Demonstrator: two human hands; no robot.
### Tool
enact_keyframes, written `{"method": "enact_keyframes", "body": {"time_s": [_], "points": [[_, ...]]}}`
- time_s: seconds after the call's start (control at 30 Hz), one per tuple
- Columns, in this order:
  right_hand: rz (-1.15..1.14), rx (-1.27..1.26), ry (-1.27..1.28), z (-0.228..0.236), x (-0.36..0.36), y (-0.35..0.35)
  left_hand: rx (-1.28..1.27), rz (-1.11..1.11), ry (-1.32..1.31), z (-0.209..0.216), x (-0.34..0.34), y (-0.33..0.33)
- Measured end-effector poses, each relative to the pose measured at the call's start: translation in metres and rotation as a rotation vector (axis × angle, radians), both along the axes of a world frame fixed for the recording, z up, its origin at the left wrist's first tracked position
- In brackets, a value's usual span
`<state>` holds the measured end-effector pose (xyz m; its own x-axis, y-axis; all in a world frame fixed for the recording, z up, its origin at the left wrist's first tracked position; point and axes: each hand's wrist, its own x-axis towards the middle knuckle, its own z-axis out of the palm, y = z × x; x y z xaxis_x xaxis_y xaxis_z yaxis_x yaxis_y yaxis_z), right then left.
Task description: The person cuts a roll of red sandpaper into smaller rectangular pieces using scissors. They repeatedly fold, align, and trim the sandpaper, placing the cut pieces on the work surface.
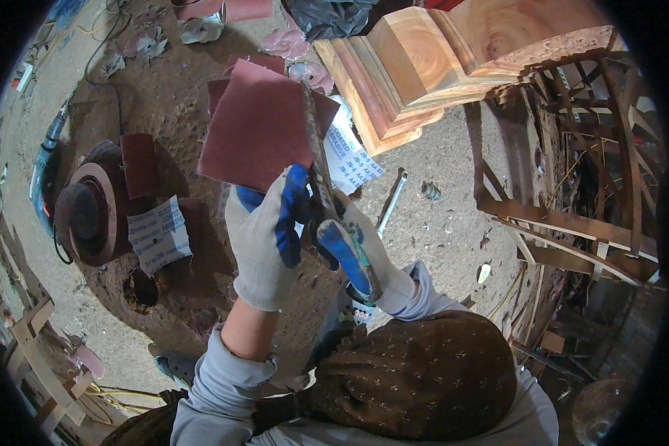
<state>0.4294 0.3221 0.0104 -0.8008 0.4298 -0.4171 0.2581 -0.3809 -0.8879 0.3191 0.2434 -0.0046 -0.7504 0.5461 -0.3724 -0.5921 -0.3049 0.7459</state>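
My left hand [267,223], gloved grey with blue palm, is up against the lower edge of the red sandpaper sheet [256,126]. Fingers closed on it, pinching that edge; some go behind the sheet, so can't tell how each one sits. The sheet is mid-view, raised above the brown slab [201,282], tilted, one corner pointing up and away from me.

My right hand [368,245], same kind of glove, is just right of the left. Fingers curled round the near end of a long dark tool [318,149]; exact grip partly hidden. The tool runs up along the sheet's right side, overlapping it. Can't tell what type it is.

A pale printed piece [353,160] shows right of the tool; can't tell if it joins the sheet. Wrench [392,204] lies on the floor [453,238] past my right hand, metal bit [430,191] near it. Carved wood [416,74] upper right, wood frame [572,223] far right.

Left: roll [89,212] on the slab, red strip [138,165] and printed scrap [160,236] beside it, power tool [44,163] on the floor beyond.
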Motion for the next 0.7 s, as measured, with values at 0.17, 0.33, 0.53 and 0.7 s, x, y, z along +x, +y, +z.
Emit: {"method": "enact_keyframes", "body": {"time_s": [0.17, 0.33, 0.53, 0.7], "points": [[0.237, 0.063, -0.183, -0.014, 0.013, 0.017, -0.019, -0.012, 0.130, -0.002, -0.026, -0.009], [0.312, -0.116, -0.102, -0.026, 0.040, 0.034, -0.087, -0.347, 0.226, 0.008, -0.072, -0.023], [0.380, -0.251, -0.098, -0.012, 0.033, 0.049, -0.010, -0.560, 0.174, 0.003, -0.093, -0.030], [0.410, -0.197, -0.070, -0.001, 0.031, 0.048, -0.024, -0.614, 0.249, 0.003, -0.097, -0.028]]}}
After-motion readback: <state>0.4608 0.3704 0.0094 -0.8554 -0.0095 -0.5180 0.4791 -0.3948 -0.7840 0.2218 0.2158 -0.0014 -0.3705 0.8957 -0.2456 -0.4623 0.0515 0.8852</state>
